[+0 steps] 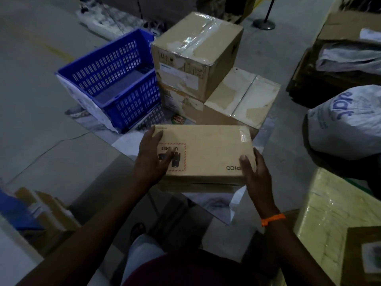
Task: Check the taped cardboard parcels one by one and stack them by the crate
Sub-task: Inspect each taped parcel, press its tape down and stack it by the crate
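Observation:
A flat brown cardboard parcel (208,153) with a red-bordered label and "PICO" print is held in front of me. My left hand (152,159) grips its left end, fingers over the label. My right hand (254,172) holds the near right corner. Clear tape shows at its far right corner. Beyond it stands a blue slotted crate (115,83). Right of the crate, two taped boxes are stacked, the top one (195,50) glossy with tape. A lower, flat taped box (241,98) lies against them on the right.
A white printed sack (346,120) sits at the right, with dark cartons and plastic behind it. A pale wrapped package (329,213) is at the near right. Small boxes (47,211) lie at the near left. A stanchion base (265,23) stands far back on the concrete floor.

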